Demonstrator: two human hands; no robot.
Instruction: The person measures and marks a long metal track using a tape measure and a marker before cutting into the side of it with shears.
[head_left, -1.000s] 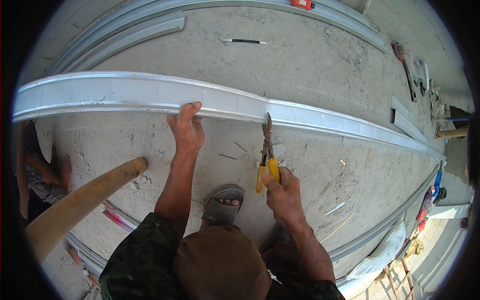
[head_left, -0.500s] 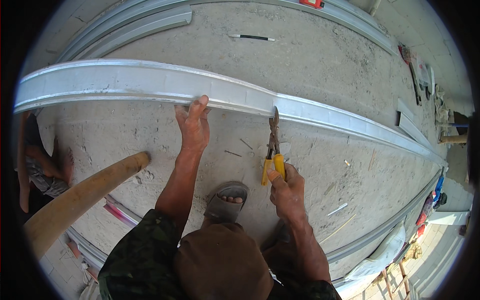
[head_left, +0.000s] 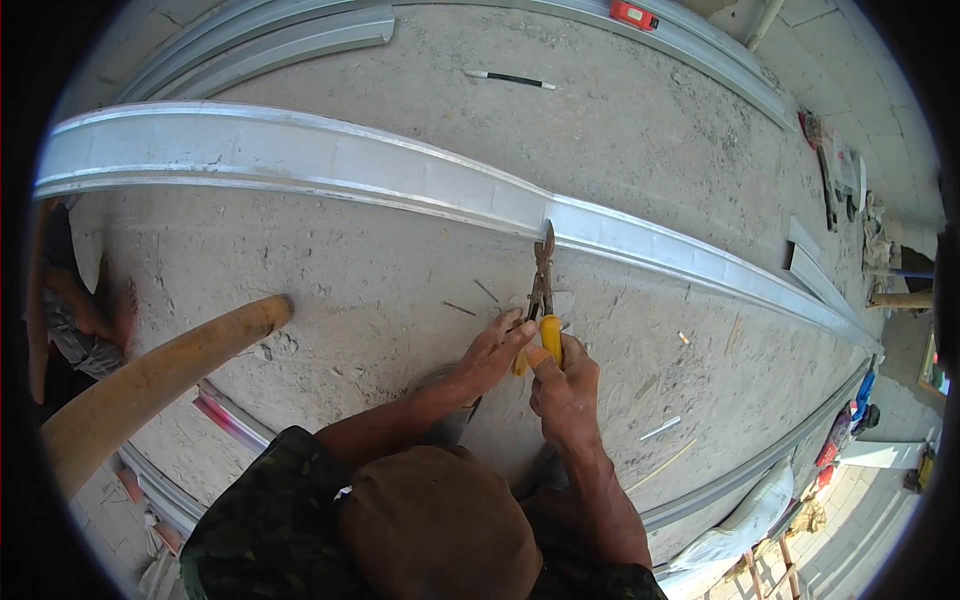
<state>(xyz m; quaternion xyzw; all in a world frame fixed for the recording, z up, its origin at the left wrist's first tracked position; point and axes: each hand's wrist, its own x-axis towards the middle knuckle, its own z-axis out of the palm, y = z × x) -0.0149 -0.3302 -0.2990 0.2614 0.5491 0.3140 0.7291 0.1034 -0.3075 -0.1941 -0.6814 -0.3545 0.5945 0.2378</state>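
A long silvery metal channel [head_left: 300, 150] runs across in front of me and bends slightly near its middle. The jaws of yellow-handled tin snips [head_left: 543, 270] are at its near edge, right at that bend. My right hand [head_left: 566, 395] is closed round the right handle. From the left, my left hand [head_left: 490, 355] reaches over to the other handle, its fingers against the grip and partly covering it. How far the jaws bite into the metal cannot be made out.
On the concrete floor beyond lies a black-and-white marker [head_left: 510, 80]. More metal profiles [head_left: 290, 50] lie at the back, with a red tape measure [head_left: 634, 15] on them. A thick wooden pole [head_left: 170, 385] juts in at left, near another person's bare foot [head_left: 124, 315].
My left hand has let go of the channel and come down to the snips' left handle. My right hand stays on the snips, whose jaws remain at the channel's edge.
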